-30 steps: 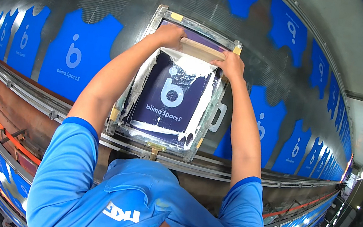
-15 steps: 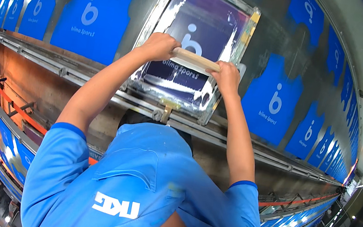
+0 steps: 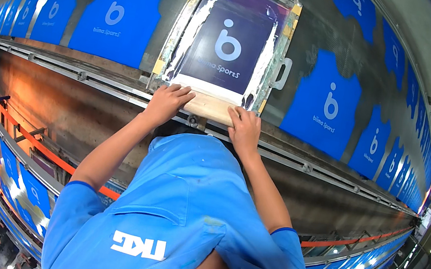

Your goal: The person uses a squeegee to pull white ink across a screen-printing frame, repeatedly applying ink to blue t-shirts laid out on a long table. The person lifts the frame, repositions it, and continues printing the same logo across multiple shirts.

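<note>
A wooden-handled squeegee lies across the near end of a framed printing screen. My left hand grips the squeegee's left end, fingers over its top edge. Its right end is in my right hand, fingers curled over the wood. Dark purple mesh fills the screen, with a pale round emblem and lettering showing. White ink streaks the mesh along both sides and pools by the squeegee. The squeegee's blade is hidden below the handle.
Blue sleeveless shirt panels with pale prints, such as this left panel and this right panel, lie along the dark table. A metal rail runs along its near edge. A white handle juts from the screen's right side.
Both hands have drawn the squeegee toward me, from mid-screen to its near end. The emblem and most of the lettering are now uncovered.
</note>
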A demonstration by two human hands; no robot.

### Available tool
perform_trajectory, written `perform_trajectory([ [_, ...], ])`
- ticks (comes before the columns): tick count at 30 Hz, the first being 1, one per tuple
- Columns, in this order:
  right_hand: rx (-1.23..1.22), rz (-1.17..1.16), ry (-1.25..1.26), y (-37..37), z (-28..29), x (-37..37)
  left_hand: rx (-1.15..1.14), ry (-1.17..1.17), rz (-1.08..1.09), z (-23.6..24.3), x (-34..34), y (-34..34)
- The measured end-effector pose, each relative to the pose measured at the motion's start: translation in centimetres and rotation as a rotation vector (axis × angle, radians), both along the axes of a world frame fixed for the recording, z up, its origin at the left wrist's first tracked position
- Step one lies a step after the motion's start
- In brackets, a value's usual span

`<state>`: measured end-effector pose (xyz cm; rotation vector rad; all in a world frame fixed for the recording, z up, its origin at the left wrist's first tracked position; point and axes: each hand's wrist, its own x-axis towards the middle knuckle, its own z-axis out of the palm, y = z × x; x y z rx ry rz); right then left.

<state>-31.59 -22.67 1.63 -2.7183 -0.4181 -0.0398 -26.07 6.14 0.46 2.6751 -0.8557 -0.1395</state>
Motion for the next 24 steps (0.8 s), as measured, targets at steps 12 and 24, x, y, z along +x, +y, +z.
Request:
perform_trajectory([
  [12,-0.033,0.063,0.38,-5.8,4.8,15.0,0.002,0.455,0.068,3.3,12.7,-4.1],
  [24,-0.052,-0.029,0.563,-7.5,1.7,14.4,0.134,0.485,-0.035,0.1,13.8,-6.5],
])
